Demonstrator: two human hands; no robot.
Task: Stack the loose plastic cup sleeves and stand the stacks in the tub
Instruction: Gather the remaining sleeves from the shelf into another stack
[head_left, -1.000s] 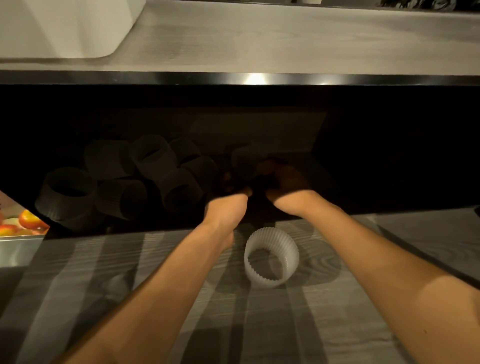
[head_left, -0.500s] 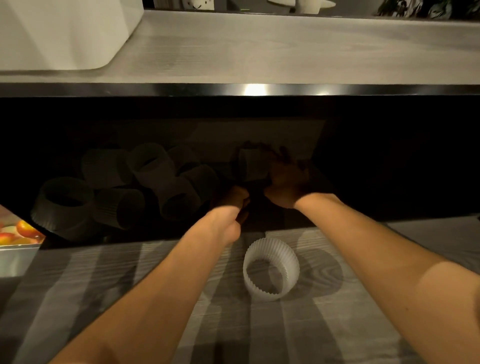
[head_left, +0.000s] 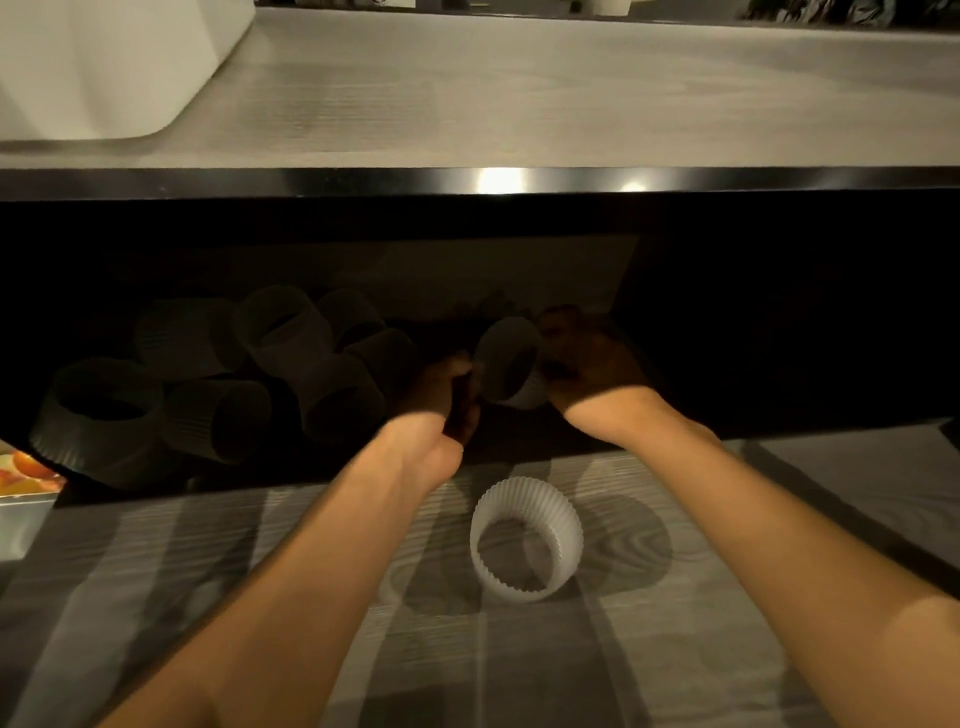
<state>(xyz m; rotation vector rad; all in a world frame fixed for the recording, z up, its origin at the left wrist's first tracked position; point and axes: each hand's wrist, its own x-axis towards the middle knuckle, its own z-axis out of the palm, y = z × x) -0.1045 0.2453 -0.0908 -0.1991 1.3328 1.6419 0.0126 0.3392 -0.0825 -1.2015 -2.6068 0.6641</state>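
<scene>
A ribbed, translucent white plastic cup sleeve (head_left: 511, 370), a short tapered ring open at both ends, is held in the deep shadow under the upper shelf. The right hand (head_left: 587, 366) is closed around its far side, and the left hand (head_left: 447, 395) is curled at its near rim; whether the left fingers actually pinch it cannot be told in the dark. A second sleeve (head_left: 527, 540) of the same fluted shape lies on its side on the grey wood-grain lower surface (head_left: 675, 649), between the two forearms and apart from both. About eight more sleeves are heaped loosely in the shadow at left (head_left: 249, 374), some tilted, some on their sides; an exact count is prevented by the darkness. A smooth white tub (head_left: 104, 67) with rounded corners stands on the pale wood-grain upper shelf (head_left: 571, 93), which is edged with a glossy black strip (head_left: 363, 182). No writing can be read anywhere.
</scene>
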